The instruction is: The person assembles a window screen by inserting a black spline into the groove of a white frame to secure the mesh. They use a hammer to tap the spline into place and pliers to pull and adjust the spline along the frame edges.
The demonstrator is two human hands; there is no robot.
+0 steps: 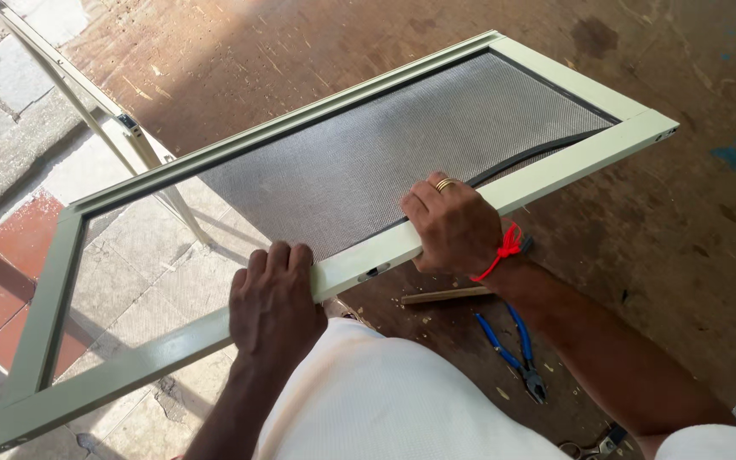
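While both hands, left hand (274, 294) and right hand (451, 223), close their grip on the near rail of the pale green screen frame (359, 271) overhanging the table's (683, 213) left edge, the loose black spline (530, 158) seems next to need seating.

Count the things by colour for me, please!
Pale green metal window frame with grey mesh: 1
Blue-handled pliers: 1
Black rubber strip: 1
Thin brown wooden stick: 1
Total: 4
Left hand and right hand both grip the frame.

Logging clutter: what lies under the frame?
Through the mesh, brown board and floor tiles show. Pliers lie beside the frame, not under. Both hands hide parts of the near rail.
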